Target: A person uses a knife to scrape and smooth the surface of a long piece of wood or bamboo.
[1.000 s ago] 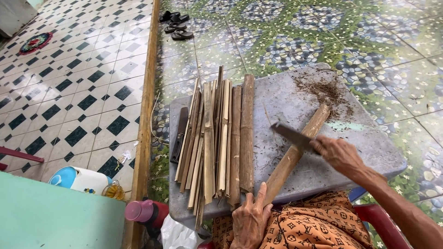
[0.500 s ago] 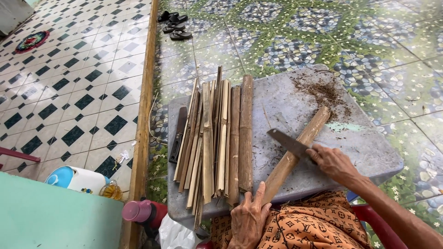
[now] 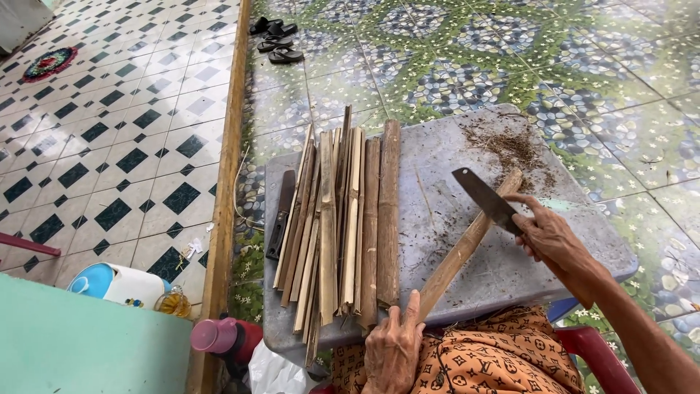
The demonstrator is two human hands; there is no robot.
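My left hand (image 3: 392,349) grips the near end of a long bamboo strip (image 3: 467,244) that lies slanted across a grey board (image 3: 452,153). My right hand (image 3: 548,235) holds a dark-bladed knife (image 3: 484,197), its blade raised just above the strip's far part. A row of split bamboo strips (image 3: 343,219) lies side by side on the left half of the board. Brown shavings (image 3: 510,146) are scattered at the board's far right corner. A second dark knife (image 3: 281,215) lies at the board's left edge.
The board rests over my lap, above an orange patterned cloth (image 3: 481,357) and a red chair edge (image 3: 590,350). A pink-capped bottle (image 3: 219,337), a white and blue container (image 3: 117,283) and a green surface (image 3: 80,350) stand at the lower left. Sandals (image 3: 273,40) lie far away on the tiled floor.
My right hand has lifted the knife up and slightly right, off the strip. The left hand stays on the strip's near end.
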